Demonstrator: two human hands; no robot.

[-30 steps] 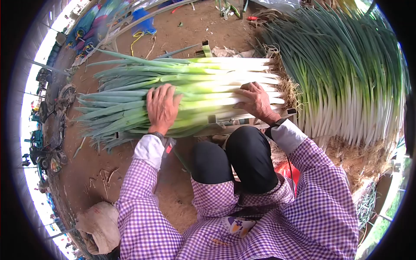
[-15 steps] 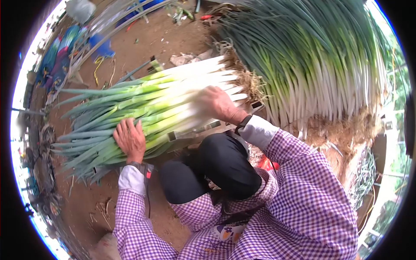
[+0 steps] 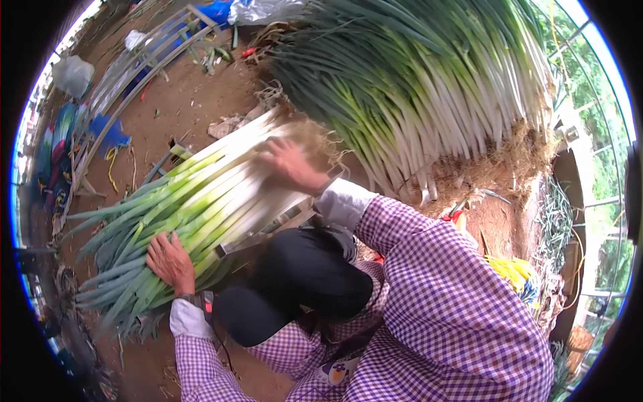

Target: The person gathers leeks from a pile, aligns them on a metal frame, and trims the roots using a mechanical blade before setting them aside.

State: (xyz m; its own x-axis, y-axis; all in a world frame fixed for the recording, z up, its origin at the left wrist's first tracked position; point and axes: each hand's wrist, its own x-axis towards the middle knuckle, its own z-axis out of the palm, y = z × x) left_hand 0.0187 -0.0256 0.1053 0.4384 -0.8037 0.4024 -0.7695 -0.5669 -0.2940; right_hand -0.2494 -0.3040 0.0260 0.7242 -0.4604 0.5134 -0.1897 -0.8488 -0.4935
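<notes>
A bundle of long green onions (image 3: 201,194) lies in front of me, its white stems and roots toward the upper right and its green leaves toward the lower left. My left hand (image 3: 171,261) rests on the green leaves with its fingers spread. On the white stems near the roots is my right hand (image 3: 291,164), slightly blurred, its fingers apart and the palm down over the stalks. Part of a metal frame (image 3: 231,249) shows under the bundle's near side.
A large pile of green onions (image 3: 429,87) fills the upper right, roots toward me. Yellow ties (image 3: 512,271) lie at the right. At the upper left are a bamboo-like frame (image 3: 144,74), blue plastic (image 3: 109,130) and a whitish bag (image 3: 72,76). My knees (image 3: 301,268) are close to the bundle.
The view has turned, so the whole scene sits farther left and tilted. My right hand is nearer the upper edge and root end of the bundle; my left hand stays on the leaves.
</notes>
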